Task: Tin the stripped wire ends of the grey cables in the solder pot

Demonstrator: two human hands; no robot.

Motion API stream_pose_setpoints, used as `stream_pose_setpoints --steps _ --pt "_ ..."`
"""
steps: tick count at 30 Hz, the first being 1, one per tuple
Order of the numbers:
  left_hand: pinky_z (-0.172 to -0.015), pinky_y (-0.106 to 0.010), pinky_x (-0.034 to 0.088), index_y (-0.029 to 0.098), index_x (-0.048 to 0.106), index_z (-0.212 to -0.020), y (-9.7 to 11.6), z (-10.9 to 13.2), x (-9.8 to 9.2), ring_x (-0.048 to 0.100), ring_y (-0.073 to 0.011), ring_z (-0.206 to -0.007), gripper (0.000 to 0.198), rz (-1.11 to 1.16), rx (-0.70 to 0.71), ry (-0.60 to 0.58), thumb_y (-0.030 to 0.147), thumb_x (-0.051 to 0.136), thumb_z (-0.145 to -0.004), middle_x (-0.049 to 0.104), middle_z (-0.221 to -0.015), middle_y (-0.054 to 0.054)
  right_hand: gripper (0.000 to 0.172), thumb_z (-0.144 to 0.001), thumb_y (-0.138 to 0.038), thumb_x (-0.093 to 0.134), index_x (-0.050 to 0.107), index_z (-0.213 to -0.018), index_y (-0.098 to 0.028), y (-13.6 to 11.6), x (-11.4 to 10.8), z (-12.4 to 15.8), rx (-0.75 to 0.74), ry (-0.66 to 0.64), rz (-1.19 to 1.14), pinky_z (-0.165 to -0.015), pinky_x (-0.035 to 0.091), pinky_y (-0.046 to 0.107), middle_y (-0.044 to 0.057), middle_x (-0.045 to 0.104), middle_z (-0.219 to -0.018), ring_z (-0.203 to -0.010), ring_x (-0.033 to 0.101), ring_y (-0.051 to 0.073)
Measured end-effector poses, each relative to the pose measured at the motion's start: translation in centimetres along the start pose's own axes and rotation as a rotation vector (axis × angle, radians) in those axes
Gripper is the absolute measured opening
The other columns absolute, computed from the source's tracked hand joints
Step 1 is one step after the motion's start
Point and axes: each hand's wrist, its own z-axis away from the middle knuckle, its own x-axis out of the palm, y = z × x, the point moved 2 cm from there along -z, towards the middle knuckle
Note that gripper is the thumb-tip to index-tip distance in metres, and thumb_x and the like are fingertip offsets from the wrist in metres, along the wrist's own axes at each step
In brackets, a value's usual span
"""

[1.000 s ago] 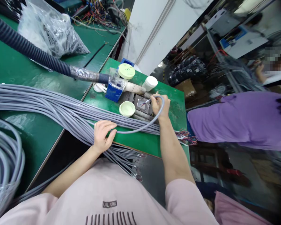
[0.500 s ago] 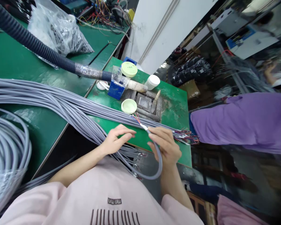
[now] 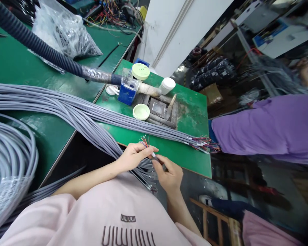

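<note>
My left hand [image 3: 133, 156] pinches the fanned-out coloured wires [image 3: 145, 140] at the stripped end of a grey cable [image 3: 156, 158]. Their bright tips stick up above its fingers. Just behind them, a white band [image 3: 153, 154] shows on the cable between both hands. My right hand [image 3: 170, 173] has its fingers closed on the grey jacket; the cable's further run is mostly hidden. Beyond the hands, a thick bundle of grey cables [image 3: 113, 118] lies across the green bench, its loose wire ends [image 3: 206, 143] at the right edge.
A square metal pot [image 3: 159, 108] sits in a dirty frame, beneath the nozzle of a ribbed black hose [image 3: 64, 65]. Around it are a pale green cup [image 3: 141, 112], a white tub [image 3: 167, 85] and a blue box [image 3: 127, 94]. Coiled cables [image 3: 15, 150] lie left; a purple-sleeved person [image 3: 267, 128] is right.
My right hand has brought the cable end down and left, toward me. My left hand, empty before, now grips its wires. The cable's large loop is no longer visible.
</note>
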Motion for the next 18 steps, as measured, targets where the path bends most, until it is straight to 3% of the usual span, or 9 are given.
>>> stream_pose_setpoints --steps 9,18 --pt "-0.087 -0.034 0.051 0.016 0.069 -0.064 -0.2 0.3 0.1 0.069 -0.0207 -0.090 0.038 0.042 -0.015 0.037 0.049 0.060 -0.082 0.075 -0.096 -0.008 0.011 -0.085 -0.025 0.059 0.070 -0.088 -0.027 -1.2 0.2 0.0 0.020 -0.036 0.027 -0.050 0.049 0.027 -0.003 0.069 -0.062 -0.048 0.061 0.015" --pt "-0.090 -0.037 0.050 0.016 0.069 -0.064 0.0 0.4 0.2 0.068 -0.0226 -0.093 0.038 0.042 -0.012 0.021 0.049 0.061 -0.082 0.075 -0.098 -0.009 0.010 -0.085 -0.024 0.060 0.069 -0.088 -0.026 -1.2 0.1 0.2 -0.006 -0.031 0.041 -0.051 0.049 0.027 -0.003 0.068 -0.063 -0.049 0.060 0.015"
